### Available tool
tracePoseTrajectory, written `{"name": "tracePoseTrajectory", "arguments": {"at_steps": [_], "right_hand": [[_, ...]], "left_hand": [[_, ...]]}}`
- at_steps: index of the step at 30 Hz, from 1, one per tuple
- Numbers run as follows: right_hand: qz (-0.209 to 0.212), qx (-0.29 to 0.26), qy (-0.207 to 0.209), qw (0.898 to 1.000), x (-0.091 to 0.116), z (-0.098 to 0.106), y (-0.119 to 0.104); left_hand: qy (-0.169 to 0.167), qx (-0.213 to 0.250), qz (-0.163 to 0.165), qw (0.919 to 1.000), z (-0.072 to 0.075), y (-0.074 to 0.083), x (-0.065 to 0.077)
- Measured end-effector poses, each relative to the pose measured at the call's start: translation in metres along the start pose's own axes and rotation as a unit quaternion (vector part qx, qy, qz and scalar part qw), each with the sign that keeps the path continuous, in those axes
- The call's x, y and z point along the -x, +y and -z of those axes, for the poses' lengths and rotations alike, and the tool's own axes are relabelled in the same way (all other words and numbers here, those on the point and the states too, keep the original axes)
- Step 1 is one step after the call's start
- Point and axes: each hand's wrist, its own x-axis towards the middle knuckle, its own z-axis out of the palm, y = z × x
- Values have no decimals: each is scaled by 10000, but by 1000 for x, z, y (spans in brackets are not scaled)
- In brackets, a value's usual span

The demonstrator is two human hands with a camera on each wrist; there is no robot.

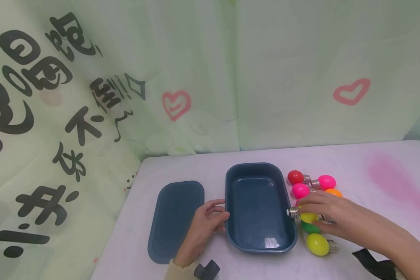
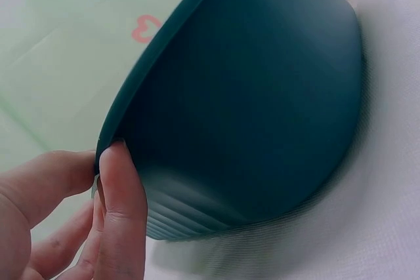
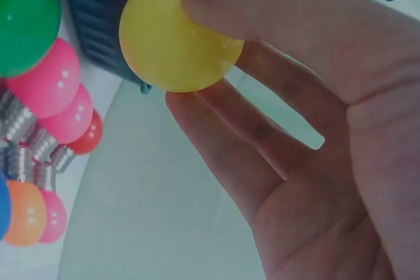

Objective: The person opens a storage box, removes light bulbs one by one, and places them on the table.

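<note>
A dark blue rectangular box [image 1: 260,212] stands on the table. My left hand [image 1: 203,227] pinches its left rim between thumb and fingers, as the left wrist view shows on the box wall [image 2: 249,96]. Beside the opposite rim, my right hand [image 1: 336,212] holds a yellow light bulb [image 1: 308,217] by its round part. Its metal screw base [image 1: 293,212] points left, at the box's edge. In the right wrist view, thumb and fingertips grip this yellow bulb [image 3: 167,37]. Under and around that hand lie more bulbs, partly hidden: green [image 1: 310,227], yellow [image 1: 317,244], pink [image 1: 300,190] and red [image 1: 295,177].
Left of the box lies a flat blue lid [image 1: 176,217]. A pink bulb [image 1: 327,181] and an orange bulb [image 1: 334,192] lie at the far right of the group. A blue bulb [image 3: 4,204] shows at the right wrist view's edge. Behind the table hangs a printed curtain [image 1: 283,70].
</note>
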Motion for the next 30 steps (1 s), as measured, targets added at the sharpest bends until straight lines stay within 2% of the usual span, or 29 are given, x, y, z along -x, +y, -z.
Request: {"name": "tracePoseTrajectory", "arguments": {"at_steps": [3,9,16,23,30], "right_hand": [[-278,-20,-192,9994,6,0,3],[-402,468,-40,9981,21,-1,12],[-1275,310,-677,9890,35,-3,22],[-1502,304,-798,9850,47,-6,32],[-1816,251,-1150,9763,51,-9,36]], "left_hand": [[1,-14,-14,10000,0,0,0],[17,-12,3,10000,0,-1,0],[12,-21,26,10000,0,0,-1],[0,-73,-5,10000,1,-1,0],[6,-54,2,10000,1,-1,-1]]}}
